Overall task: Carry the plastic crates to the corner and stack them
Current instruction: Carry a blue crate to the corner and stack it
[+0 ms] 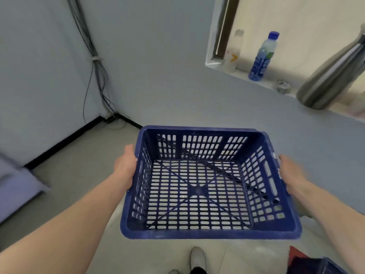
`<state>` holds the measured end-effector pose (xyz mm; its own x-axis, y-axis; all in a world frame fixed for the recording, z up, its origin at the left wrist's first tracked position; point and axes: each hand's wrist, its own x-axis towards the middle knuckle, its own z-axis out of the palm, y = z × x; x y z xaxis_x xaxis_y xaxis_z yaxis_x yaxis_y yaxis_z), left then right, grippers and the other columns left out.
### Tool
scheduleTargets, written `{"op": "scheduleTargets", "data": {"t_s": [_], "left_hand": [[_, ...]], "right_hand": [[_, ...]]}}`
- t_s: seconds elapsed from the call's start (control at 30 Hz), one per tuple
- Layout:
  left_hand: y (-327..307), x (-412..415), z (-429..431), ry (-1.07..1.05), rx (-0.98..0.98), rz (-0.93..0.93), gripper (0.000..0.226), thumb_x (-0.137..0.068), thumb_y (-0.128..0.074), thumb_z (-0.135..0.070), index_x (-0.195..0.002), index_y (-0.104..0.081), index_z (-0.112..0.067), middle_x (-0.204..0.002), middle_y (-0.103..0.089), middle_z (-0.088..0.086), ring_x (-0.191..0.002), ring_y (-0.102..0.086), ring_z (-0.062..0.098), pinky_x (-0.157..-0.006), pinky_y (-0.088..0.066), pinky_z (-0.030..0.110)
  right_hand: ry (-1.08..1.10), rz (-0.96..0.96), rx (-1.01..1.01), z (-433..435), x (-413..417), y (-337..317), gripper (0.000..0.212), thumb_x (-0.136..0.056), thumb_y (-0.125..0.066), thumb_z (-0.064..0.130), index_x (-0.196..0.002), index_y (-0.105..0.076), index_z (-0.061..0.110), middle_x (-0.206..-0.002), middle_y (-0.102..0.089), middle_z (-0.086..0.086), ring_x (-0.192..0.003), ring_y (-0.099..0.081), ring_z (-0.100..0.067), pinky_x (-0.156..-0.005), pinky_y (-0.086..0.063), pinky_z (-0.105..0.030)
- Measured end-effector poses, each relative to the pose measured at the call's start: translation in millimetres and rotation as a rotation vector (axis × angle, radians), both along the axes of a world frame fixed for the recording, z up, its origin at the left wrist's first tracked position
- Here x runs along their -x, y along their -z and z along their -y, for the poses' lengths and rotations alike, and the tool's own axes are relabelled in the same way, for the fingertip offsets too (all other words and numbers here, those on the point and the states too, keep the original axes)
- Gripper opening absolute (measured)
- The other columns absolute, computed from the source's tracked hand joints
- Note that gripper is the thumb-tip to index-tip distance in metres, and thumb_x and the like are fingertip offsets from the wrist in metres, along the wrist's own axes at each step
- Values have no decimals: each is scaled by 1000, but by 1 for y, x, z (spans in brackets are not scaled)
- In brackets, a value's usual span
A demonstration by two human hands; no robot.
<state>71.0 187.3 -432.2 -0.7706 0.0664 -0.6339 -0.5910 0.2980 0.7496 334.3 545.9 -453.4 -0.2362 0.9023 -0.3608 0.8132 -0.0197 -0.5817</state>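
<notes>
Crate (209, 234) of dark blue slotted plastic, empty, held in the air between two bare hands at about waist height. The left hand (125, 165) clasps the crate's left side just under the rim, palm flat to the wall, with its fingers hidden behind the edge. The right hand (290, 173), slightly blurred, clasps the right side in the same way, its fingers curled round the rim. The grey floor (79, 194) shows through the slots in the crate's base.

Beyond the left hand, open floor runs to the room's corner (110, 117), where two pale blue walls meet along a black skirting strip. A bundle of thin cables (94, 62) hangs down that corner to the floor. Further left of the left hand, a pale purple flat object (17, 184) lies at the wall's foot, cut off by the frame.

Beyond the right hand, well above the crate, a window ledge (266, 84) carries a clear bottle with a blue cap (262, 58), a pale bottle (234, 51) and a grey metal flask (331, 76), all standing apart from each other.

Below the crate's near edge, between the forearms, the tip of a light shoe (197, 258) shows. Under the right forearm sits a dark blue and red shape (316, 264), too cropped to identify.
</notes>
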Motion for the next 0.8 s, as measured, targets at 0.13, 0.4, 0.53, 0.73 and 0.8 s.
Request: {"op": "scheduleTargets", "data": {"t_s": [0.13, 0.4, 0.53, 0.73, 0.8], "left_hand": [[0, 42, 49, -137, 2, -7, 52, -83, -36, -62, -90, -58, -16, -96, -74, 21, -84, -69, 35, -89, -54, 52], [11, 143, 110, -329, 18, -2, 55, -84, -36, -61, -96, -59, -13, -104, -74, 23, -90, -71, 37, -91, -54, 54], [24, 203, 129, -410, 27, 56, 79, -79, -35, -69, -113, -67, -6, -99, -76, 21, -93, -72, 39, -92, -54, 56], [40, 268, 160, -570, 42, 81, 69, -85, -36, -62, -113, -65, -7, -99, -75, 20, -95, -71, 38, -89, -55, 54], [47, 289, 173, -608, 50, 107, 66, -86, -37, -61, -108, -65, -6, -98, -74, 20, -93, -71, 37, -85, -56, 49]], "right_hand": [[-86, -57, 41, 31, 91, -11, 48, -96, -34, 49, -92, -63, 11, -91, -70, -19, -88, -67, -41, -94, -55, -56], [-219, -76, 82, 61, 270, -2, 51, -101, -39, 48, -90, -67, 7, -89, -69, -22, -85, -67, -41, -90, -55, -50], [-313, -54, 105, 72, 358, 7, 53, -104, -34, 45, -89, -66, 5, -86, -69, -24, -82, -67, -40, -86, -55, -48], [-418, -38, 100, 98, 482, 20, 56, -100, -38, 49, -86, -66, 2, -86, -69, -24, -80, -66, -40, -82, -54, -47], [-457, -19, 84, 110, 517, 23, 57, -101, -38, 49, -84, -66, 2, -86, -69, -24, -78, -65, -40, -76, -51, -43]]}}
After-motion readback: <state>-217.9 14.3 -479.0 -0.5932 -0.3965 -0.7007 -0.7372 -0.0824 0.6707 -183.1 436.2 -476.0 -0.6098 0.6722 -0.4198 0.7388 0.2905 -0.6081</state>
